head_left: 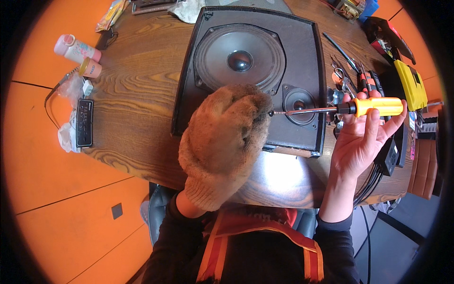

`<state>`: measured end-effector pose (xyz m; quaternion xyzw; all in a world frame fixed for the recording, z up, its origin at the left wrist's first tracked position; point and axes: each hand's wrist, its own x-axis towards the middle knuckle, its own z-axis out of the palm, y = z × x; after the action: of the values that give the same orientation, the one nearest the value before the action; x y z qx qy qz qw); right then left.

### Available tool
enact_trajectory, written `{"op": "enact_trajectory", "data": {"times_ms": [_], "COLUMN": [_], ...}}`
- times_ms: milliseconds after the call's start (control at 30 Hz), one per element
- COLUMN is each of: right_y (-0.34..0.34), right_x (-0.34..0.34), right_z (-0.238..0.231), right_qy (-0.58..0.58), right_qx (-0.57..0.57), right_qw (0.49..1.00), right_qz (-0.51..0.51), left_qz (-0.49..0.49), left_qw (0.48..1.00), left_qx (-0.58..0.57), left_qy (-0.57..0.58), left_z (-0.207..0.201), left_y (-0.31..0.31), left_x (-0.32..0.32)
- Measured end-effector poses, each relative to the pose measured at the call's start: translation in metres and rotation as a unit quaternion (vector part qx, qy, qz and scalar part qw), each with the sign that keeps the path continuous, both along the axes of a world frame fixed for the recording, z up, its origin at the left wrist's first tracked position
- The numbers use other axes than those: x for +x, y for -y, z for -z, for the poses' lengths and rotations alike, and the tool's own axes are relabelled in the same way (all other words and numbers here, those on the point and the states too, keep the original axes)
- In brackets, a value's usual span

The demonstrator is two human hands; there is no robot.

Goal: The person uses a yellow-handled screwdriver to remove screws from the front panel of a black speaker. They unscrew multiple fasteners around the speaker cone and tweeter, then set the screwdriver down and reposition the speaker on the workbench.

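My right hand (358, 139) grips a screwdriver (378, 107) with a yellow handle, held level, its steel shaft pointing left. At the shaft's tip is a small screw (279, 113) with a dark round head, right beside the glove's edge. My left hand (224, 142) wears a dirty, brownish knitted glove, its fingers curled closed; whether they hold the screw or something else is hidden. Both hands are above the lower part of a black speaker box (302, 47). Its big round cone (222, 42) shows beyond the glove, and a smaller cone (299, 102) sits behind the screwdriver shaft.
The speaker lies on a brown wooden table (137, 80). At the left stand a pink-and-white bottle (75, 48), a small jar (90, 68) and a black panel device (84, 123). Several hand tools (350, 78) crowd the right side, near a yellow case (410, 85) and black cables (371, 182).
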<state>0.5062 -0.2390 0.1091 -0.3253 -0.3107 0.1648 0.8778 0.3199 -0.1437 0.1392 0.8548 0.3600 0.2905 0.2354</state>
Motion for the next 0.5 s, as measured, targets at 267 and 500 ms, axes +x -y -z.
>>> {"op": "enact_trajectory", "data": {"times_ms": [267,500], "right_y": [0.0012,0.0021], "right_x": [0.0039,0.0023], "right_z": [0.0027,0.0016], "right_qy": [0.002,-0.006], "right_qx": [0.002,0.011], "right_qw": [1.0,1.0], "right_qz": [0.005,-0.007], "left_qz": [-0.012,0.156], "left_qw": [0.995,0.983], "left_qx": [-0.076,0.046], "left_qy": [0.065,0.087], "left_z": [-0.0008,0.0014], "left_y": [0.0057,0.0042], "left_x": [-0.0014,0.005]}}
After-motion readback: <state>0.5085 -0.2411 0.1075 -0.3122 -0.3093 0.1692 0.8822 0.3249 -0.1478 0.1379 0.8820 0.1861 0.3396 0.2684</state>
